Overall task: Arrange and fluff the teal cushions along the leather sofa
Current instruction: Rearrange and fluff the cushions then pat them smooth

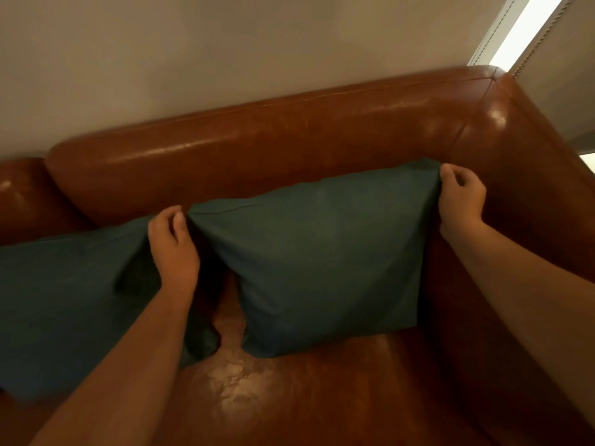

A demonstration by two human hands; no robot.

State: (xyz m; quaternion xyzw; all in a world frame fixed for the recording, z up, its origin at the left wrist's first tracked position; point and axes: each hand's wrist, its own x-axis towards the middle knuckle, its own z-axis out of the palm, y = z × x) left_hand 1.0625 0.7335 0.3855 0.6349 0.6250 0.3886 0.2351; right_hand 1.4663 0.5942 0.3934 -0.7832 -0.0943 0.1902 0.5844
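No text, label, brand or number can be read on anything here.

A plain pale wall fills the top; at one o'clock, a bright window strip with a hanging cord.

Two teal cushions stand side by side, seemingly leaning against the brown leather sofa back
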